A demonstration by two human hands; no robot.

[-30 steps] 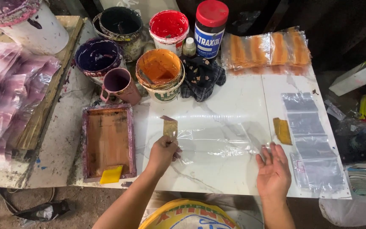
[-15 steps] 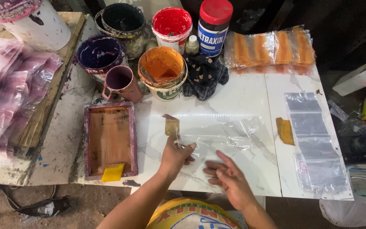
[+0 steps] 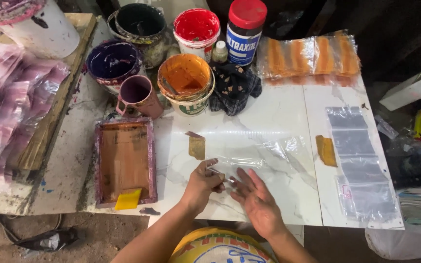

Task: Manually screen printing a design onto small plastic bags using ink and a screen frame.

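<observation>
Hands meet at the near edge of the white table [image 3: 278,122]. The left hand [image 3: 201,184] is curled, and its thumb and finger pinch the near corner of a clear plastic bag [image 3: 264,158]. The right hand [image 3: 255,200] is flat and open, fingers spread, and its fingertips rest on or just over the same near end of the bag; I cannot tell if they press down. The bag lies flat on the table, and its long side runs away from the hands, up and to the right. Both hands are at the same end, with the left one closer to the corner. A small brown card [image 3: 197,146] lies just beyond the left hand. A wooden frame [image 3: 124,160] sits to the left.
</observation>
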